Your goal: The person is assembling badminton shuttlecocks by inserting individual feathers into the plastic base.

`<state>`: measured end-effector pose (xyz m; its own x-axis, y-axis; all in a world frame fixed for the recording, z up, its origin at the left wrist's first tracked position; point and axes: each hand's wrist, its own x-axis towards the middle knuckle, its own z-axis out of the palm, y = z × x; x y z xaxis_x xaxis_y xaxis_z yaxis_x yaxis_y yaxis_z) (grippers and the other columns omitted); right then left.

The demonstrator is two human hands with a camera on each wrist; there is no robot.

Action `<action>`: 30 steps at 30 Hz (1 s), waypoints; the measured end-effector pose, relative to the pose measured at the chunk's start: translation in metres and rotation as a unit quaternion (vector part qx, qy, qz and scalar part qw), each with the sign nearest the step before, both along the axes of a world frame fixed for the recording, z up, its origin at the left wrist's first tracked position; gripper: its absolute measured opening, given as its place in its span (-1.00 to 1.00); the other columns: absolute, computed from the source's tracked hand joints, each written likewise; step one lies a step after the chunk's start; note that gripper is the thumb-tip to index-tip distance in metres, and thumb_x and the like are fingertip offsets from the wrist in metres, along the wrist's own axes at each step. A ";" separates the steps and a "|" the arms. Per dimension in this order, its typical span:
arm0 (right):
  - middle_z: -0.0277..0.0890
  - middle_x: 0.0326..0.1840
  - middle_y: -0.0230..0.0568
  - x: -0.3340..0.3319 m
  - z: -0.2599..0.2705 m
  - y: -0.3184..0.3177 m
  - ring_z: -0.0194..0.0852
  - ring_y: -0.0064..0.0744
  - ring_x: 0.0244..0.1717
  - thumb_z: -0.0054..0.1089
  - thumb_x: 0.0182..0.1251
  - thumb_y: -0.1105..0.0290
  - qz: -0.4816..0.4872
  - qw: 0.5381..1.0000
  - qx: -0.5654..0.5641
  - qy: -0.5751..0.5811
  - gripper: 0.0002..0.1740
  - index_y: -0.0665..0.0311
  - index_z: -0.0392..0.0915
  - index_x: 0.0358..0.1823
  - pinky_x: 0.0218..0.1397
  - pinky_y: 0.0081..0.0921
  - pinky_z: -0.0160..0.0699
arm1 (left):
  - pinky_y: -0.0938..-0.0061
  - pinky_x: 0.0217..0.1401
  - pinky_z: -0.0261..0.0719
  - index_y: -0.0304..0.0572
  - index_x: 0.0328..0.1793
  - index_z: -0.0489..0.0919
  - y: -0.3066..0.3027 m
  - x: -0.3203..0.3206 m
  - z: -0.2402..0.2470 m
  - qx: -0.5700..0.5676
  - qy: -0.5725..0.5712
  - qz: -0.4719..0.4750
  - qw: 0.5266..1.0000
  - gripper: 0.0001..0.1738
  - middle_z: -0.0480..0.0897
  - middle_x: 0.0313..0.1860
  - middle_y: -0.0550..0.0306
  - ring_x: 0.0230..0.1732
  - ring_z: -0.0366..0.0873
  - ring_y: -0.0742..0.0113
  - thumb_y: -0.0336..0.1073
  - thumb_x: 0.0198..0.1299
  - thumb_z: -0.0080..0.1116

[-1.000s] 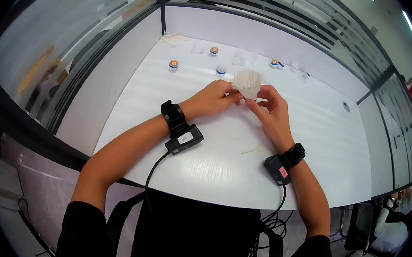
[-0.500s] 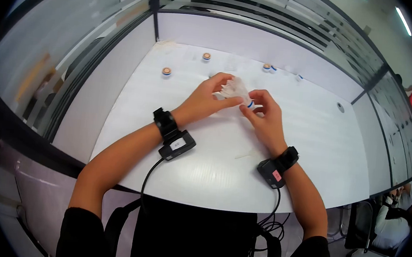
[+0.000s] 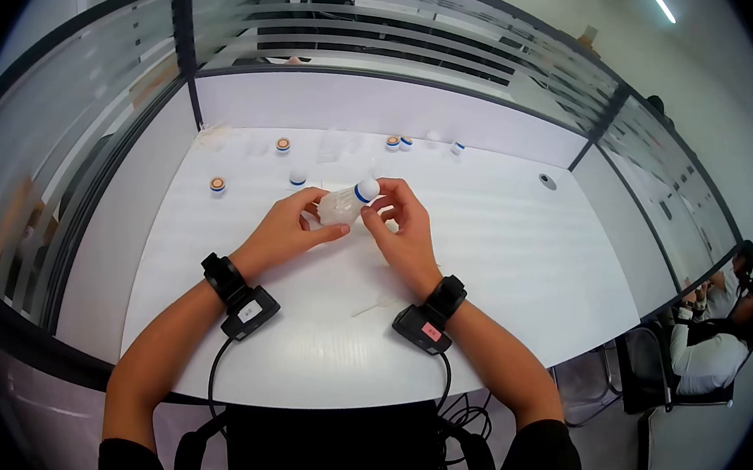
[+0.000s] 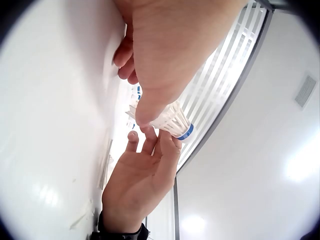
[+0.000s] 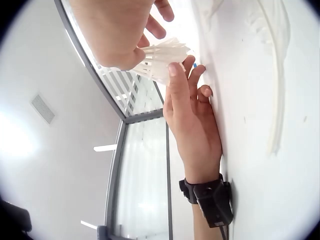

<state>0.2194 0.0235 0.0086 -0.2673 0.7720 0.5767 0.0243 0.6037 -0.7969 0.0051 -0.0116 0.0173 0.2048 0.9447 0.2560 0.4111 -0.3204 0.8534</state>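
- The left hand [image 3: 291, 224] is pinching the feather skirt of a shuttlecock [image 3: 346, 205], with thumb and fingers curled round it, just above the white desk [image 3: 519, 247].
- The right hand [image 3: 400, 226] is gripping the same shuttlecock near its cork end with curled fingertips.
- The blue-banded cork is pointing toward one o'clock.
- Several spare corks [image 3: 218, 185] are lying from ten to twelve o'clock of the hands, well apart from them.
- What looks like a loose feather [image 3: 374, 305] is lying on the desk at six o'clock of the right hand.
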 end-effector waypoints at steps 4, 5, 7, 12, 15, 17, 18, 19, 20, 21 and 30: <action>0.63 0.09 -0.30 0.000 0.002 -0.006 0.58 -0.51 -0.09 0.29 0.41 0.41 0.008 0.999 -0.023 -0.029 -0.65 0.31 0.54 0.17 -0.18 -0.52 0.54 | 0.58 -0.21 0.45 -0.22 0.28 0.64 -0.006 -0.001 0.007 -0.016 0.032 0.003 0.999 -0.42 0.71 -0.02 0.23 -0.29 0.48 0.57 -0.01 0.29 0.48; 0.62 0.10 -0.30 0.000 0.003 -0.007 0.57 -0.51 -0.08 0.29 0.42 0.40 0.007 0.999 -0.025 -0.034 -0.65 0.31 0.54 0.18 -0.17 -0.51 0.54 | 0.57 -0.20 0.45 -0.22 0.28 0.64 -0.006 0.000 0.008 -0.029 0.028 -0.004 0.999 -0.43 0.70 -0.02 0.24 -0.28 0.48 0.56 -0.01 0.30 0.48; 0.61 0.11 -0.29 0.000 0.006 -0.008 0.56 -0.51 -0.06 0.28 0.45 0.39 0.007 0.999 -0.032 -0.041 -0.66 0.32 0.54 0.19 -0.14 -0.50 0.55 | 0.55 -0.18 0.44 -0.21 0.28 0.65 -0.005 0.000 0.009 -0.056 0.019 -0.017 0.998 -0.44 0.69 -0.03 0.25 -0.27 0.46 0.55 -0.01 0.32 0.46; 0.61 0.15 -0.21 -0.001 -0.004 -0.003 0.56 -0.45 -0.01 0.24 0.51 0.32 0.016 0.998 -0.037 -0.040 -0.61 0.32 0.50 0.26 -0.05 -0.47 0.55 | 0.46 -0.02 0.49 -0.28 0.21 0.65 -0.010 0.002 0.010 -0.007 0.057 -0.040 0.998 -0.43 0.58 -0.07 0.10 -0.15 0.50 0.31 0.12 0.45 0.29; 0.61 0.16 -0.18 -0.001 -0.002 -0.003 0.56 -0.43 -0.01 0.24 0.52 0.31 0.008 0.996 -0.073 -0.044 -0.59 0.33 0.47 0.28 -0.02 -0.46 0.56 | 0.42 0.14 0.48 -0.28 0.40 0.54 -0.004 -0.004 0.004 0.017 0.101 -0.073 0.992 -0.36 0.46 0.06 -0.04 0.02 0.46 0.19 0.17 0.61 -0.01; 0.60 0.16 -0.18 -0.001 0.002 -0.009 0.56 -0.41 -0.03 0.23 0.52 0.31 0.003 0.993 -0.108 -0.052 -0.60 0.33 0.47 0.27 -0.02 -0.44 0.57 | 0.38 0.23 0.47 -0.27 0.49 0.48 -0.005 -0.002 0.001 0.036 0.085 -0.080 0.993 -0.33 0.43 0.16 -0.11 0.10 0.46 0.15 0.18 0.64 -0.09; 0.60 0.15 -0.19 -0.002 -0.001 -0.007 0.55 -0.42 -0.04 0.23 0.50 0.33 0.003 0.994 -0.096 -0.047 -0.60 0.33 0.47 0.26 -0.04 -0.45 0.58 | 0.30 0.34 0.46 -0.38 0.55 0.39 -0.003 -0.003 -0.001 0.031 0.100 -0.080 0.991 -0.26 0.38 0.28 -0.16 0.22 0.44 0.09 0.19 0.64 -0.14; 0.60 0.15 -0.19 -0.003 -0.002 -0.005 0.55 -0.44 -0.06 0.23 0.49 0.34 0.002 0.996 -0.082 -0.041 -0.60 0.32 0.47 0.26 -0.07 -0.46 0.58 | 0.28 0.45 0.38 -0.22 0.56 0.40 -0.001 -0.003 -0.005 0.006 0.107 -0.070 0.992 -0.35 0.31 0.45 -0.12 0.40 0.33 0.07 0.14 0.65 -0.12; 0.60 0.14 -0.20 -0.002 -0.003 -0.003 0.55 -0.45 -0.07 0.24 0.47 0.36 0.002 0.996 -0.072 -0.055 -0.61 0.33 0.48 0.25 -0.10 -0.47 0.58 | 0.25 0.49 0.36 -0.22 0.58 0.39 0.003 -0.004 -0.013 0.044 0.145 -0.051 0.987 -0.31 0.28 0.48 -0.13 0.46 0.30 0.01 0.16 0.60 -0.01; 0.61 0.13 -0.20 -0.002 -0.001 -0.004 0.55 -0.46 -0.07 0.24 0.45 0.38 0.001 0.996 -0.063 -0.069 -0.61 0.33 0.48 0.23 -0.12 -0.48 0.58 | 0.22 0.52 0.35 -0.22 0.59 0.38 0.002 -0.003 -0.011 0.080 0.182 -0.033 0.980 -0.26 0.26 0.52 -0.15 0.51 0.27 -0.04 0.17 0.54 0.10; 0.62 0.09 -0.24 0.001 0.001 -0.006 0.53 -0.51 -0.12 0.22 0.37 0.48 -0.001 0.994 -0.057 -0.098 -0.67 0.35 0.52 0.14 -0.21 -0.52 0.59 | 0.26 0.35 0.51 -0.19 0.56 0.43 -0.003 -0.004 -0.012 0.096 0.090 -0.038 0.991 -0.15 0.37 0.46 -0.08 0.40 0.39 0.05 0.07 0.27 0.49</action>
